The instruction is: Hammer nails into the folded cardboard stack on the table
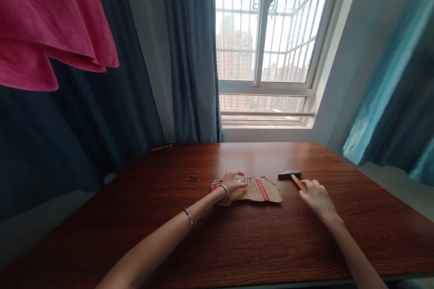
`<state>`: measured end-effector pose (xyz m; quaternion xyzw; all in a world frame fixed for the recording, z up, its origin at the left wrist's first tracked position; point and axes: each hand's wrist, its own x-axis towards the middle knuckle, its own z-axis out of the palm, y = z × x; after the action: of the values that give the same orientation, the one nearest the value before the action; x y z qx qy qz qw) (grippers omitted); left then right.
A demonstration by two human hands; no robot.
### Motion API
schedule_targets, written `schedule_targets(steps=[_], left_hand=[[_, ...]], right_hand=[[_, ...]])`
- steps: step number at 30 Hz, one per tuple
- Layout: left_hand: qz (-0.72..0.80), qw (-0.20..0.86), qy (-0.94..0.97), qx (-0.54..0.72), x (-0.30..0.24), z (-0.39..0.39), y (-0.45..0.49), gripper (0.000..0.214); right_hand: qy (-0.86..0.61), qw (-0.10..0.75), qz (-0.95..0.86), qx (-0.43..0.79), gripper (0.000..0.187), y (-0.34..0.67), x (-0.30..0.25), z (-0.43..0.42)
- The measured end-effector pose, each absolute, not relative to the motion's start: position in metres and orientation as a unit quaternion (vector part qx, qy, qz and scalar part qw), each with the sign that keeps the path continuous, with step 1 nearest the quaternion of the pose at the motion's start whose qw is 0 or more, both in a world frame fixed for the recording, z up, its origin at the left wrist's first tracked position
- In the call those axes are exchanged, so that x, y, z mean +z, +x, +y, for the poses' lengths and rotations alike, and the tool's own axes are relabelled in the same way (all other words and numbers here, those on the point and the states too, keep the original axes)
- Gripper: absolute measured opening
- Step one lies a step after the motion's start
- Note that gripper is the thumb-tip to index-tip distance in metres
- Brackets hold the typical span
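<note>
A flat piece of cardboard, dotted with many small holes and crossed by pink bands, lies on the wooden table. Several thin nails stand upright in it. My left hand rests over the cardboard's left part, thumb and fingers apart, beside the standing nails; nothing shows between them. To the right, my right hand has its fingers round the wooden handle of a hammer. The hammer's dark head lies on the table, pointing away from me. Part of the handle is hidden under the hand.
Several loose nails lie on the table left of the cardboard. Behind the table is a barred window with blue curtains beside it. A pink cloth hangs at the upper left.
</note>
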<state>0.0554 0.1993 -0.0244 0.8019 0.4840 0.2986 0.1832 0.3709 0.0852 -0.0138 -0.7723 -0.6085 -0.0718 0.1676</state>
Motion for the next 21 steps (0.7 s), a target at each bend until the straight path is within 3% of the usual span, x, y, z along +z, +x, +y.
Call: schedule_targets(steps=[5, 13, 17, 21], left_hand=[[0.474, 0.191, 0.81, 0.288, -0.024, 0.208, 0.067, 0.036], [0.47, 0.203, 0.812, 0.279, -0.031, 0.212, 0.078, 0.027], [0.477, 0.235, 0.802, 0.272, -0.029, 0.21, 0.079, 0.028], [0.488, 0.253, 0.791, 0.269, -0.024, 0.206, 0.08, 0.027]], right_hand=[[-0.807, 0.121, -0.574, -0.072, 0.047, 0.391, -0.031, 0.057], [-0.797, 0.113, -0.593, -0.028, 0.038, 0.382, -0.038, 0.056], [-0.792, 0.184, -0.582, 0.029, 0.037, 0.378, -0.032, 0.061], [-0.74, 0.356, -0.543, 0.175, 0.034, 0.364, -0.014, 0.066]])
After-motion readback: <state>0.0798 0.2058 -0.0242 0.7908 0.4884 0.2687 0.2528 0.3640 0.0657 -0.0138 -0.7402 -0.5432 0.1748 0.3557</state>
